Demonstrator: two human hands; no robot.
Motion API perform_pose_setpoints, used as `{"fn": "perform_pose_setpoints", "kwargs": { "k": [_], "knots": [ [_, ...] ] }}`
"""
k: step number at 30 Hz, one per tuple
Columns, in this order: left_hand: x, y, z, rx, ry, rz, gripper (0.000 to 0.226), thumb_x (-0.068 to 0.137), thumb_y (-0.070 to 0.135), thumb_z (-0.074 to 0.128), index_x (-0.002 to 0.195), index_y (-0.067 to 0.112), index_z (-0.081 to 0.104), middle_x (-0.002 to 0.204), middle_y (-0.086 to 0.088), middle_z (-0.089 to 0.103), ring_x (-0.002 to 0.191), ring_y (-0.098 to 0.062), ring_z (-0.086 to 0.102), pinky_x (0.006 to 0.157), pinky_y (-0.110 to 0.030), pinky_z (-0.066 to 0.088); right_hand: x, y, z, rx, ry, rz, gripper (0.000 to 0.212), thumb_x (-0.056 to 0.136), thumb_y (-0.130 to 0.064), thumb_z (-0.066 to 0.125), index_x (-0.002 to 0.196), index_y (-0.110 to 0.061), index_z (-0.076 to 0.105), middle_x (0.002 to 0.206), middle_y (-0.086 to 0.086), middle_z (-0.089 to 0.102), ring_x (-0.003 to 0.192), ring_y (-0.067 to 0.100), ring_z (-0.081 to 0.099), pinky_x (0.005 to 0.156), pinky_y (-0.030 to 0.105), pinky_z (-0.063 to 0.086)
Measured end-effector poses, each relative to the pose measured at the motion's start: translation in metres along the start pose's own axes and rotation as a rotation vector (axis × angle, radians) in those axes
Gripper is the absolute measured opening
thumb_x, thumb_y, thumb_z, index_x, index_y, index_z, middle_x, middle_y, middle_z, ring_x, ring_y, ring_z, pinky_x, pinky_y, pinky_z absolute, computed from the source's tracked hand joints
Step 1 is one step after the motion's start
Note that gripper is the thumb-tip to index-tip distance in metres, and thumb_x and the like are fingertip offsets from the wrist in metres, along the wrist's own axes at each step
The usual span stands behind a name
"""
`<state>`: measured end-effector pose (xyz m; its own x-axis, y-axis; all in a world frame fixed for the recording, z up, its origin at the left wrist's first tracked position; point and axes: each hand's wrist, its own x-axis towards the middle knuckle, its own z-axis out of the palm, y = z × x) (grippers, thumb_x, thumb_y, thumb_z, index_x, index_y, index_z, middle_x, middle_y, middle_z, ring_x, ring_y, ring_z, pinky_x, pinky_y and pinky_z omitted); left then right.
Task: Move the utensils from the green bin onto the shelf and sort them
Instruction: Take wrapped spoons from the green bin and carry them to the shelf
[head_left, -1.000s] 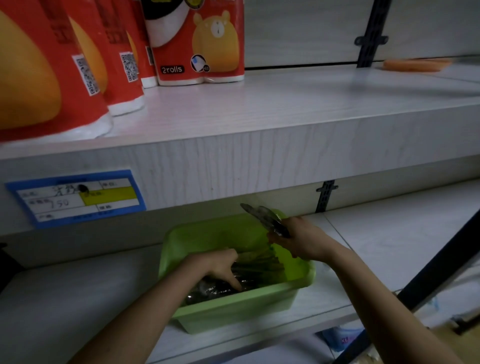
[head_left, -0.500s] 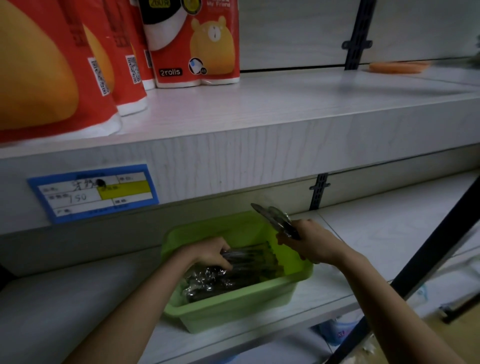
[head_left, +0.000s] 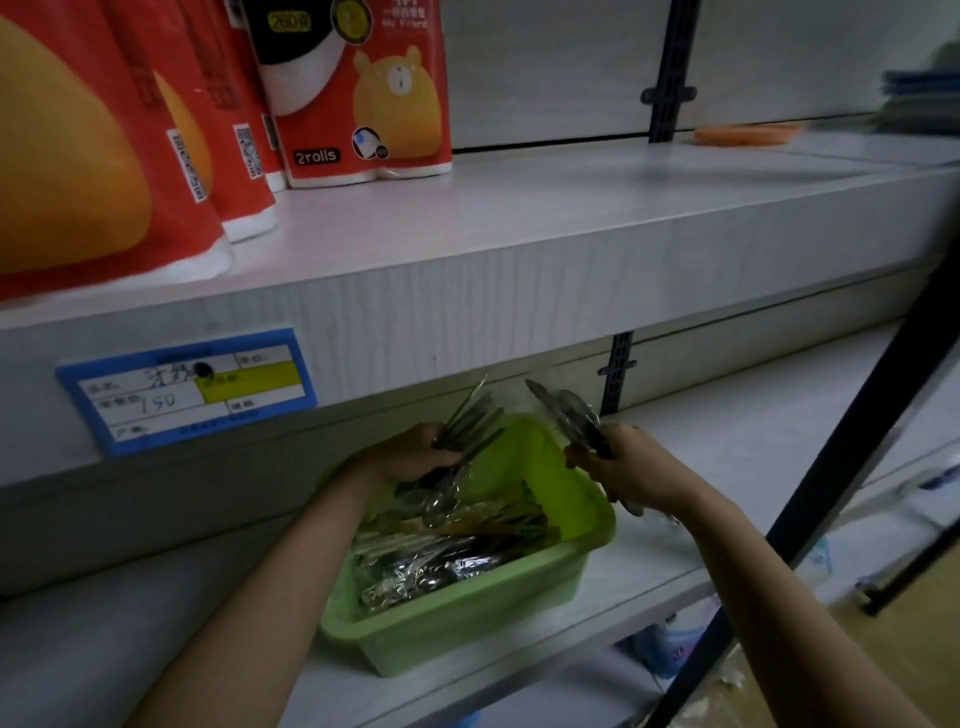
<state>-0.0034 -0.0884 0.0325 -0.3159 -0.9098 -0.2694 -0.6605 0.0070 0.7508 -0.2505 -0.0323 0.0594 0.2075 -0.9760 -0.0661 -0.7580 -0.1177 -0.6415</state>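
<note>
Pale wood-grain shelving fills the view, with the lower shelf (head_left: 727, 431) carrying the green bin (head_left: 467, 629) near its front edge, left of the middle. Loose utensils (head_left: 431, 566), many in clear wrap, lie heaped in the bin.

Above the bin's back rim the left hand (head_left: 410, 457) has its fingers curled round a bundle of forks (head_left: 470, 421), tines pointing up and to the right toward the underside of the upper shelf (head_left: 519, 234). A wrapped spoon (head_left: 441, 499) hangs from the same grip down into the bin. Over the bin's right back corner, the right hand (head_left: 623, 462) has its fingers closed on a wrapped bunch of spoons (head_left: 569, 415), bowls tilted up and left. The two bundles are near each other but apart.

The upper shelf's thick front edge overhangs closely, bearing a blue price tag (head_left: 187, 389) to the left. Red paper-roll packs (head_left: 358, 93) crowd its left end, and an orange object (head_left: 743, 134) lies far right. A black slotted upright (head_left: 615, 371) stands behind the right hand, and a dark slanting post (head_left: 852, 447) crosses the right side in front of the lower shelf.
</note>
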Motion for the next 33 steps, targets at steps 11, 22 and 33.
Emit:
{"fn": "perform_pose_setpoints", "kwargs": {
  "k": [11, 22, 33],
  "knots": [
    [0.014, 0.045, 0.016, -0.537, 0.075, -0.114, 0.018, 0.092, -0.001, 0.05, 0.079, 0.007, 0.059, 0.049, 0.003, 0.065, 0.045, -0.006, 0.061, 0.049, -0.014, 0.047, -0.028, 0.019, -0.024, 0.315, 0.094, 0.119, 0.018, 0.095, -0.022, 0.05, 0.083, -0.015, 0.062, 0.064, 0.001, 0.051, 0.053, 0.012, 0.05, 0.055, 0.023, 0.043],
    [-0.045, 0.133, 0.114, -0.622, -0.072, -0.119, 0.016, 0.091, -0.001, 0.051, 0.082, 0.01, 0.058, 0.059, -0.002, 0.064, 0.05, -0.01, 0.061, 0.05, -0.019, 0.051, -0.12, 0.079, -0.073, 0.422, -0.022, 0.216, 0.018, 0.096, -0.023, 0.047, 0.086, -0.015, 0.06, 0.067, 0.002, 0.047, 0.058, 0.011, 0.044, 0.055, 0.019, 0.039],
    [-0.066, 0.208, 0.248, -0.647, -0.306, -0.063, 0.016, 0.091, -0.002, 0.049, 0.091, 0.006, 0.062, 0.068, -0.005, 0.068, 0.059, -0.013, 0.065, 0.054, -0.021, 0.054, -0.22, 0.179, -0.126, 0.501, 0.072, 0.36, 0.018, 0.096, -0.016, 0.048, 0.097, -0.003, 0.06, 0.059, 0.001, 0.042, 0.048, 0.008, 0.039, 0.047, 0.017, 0.036]
  ]
}}
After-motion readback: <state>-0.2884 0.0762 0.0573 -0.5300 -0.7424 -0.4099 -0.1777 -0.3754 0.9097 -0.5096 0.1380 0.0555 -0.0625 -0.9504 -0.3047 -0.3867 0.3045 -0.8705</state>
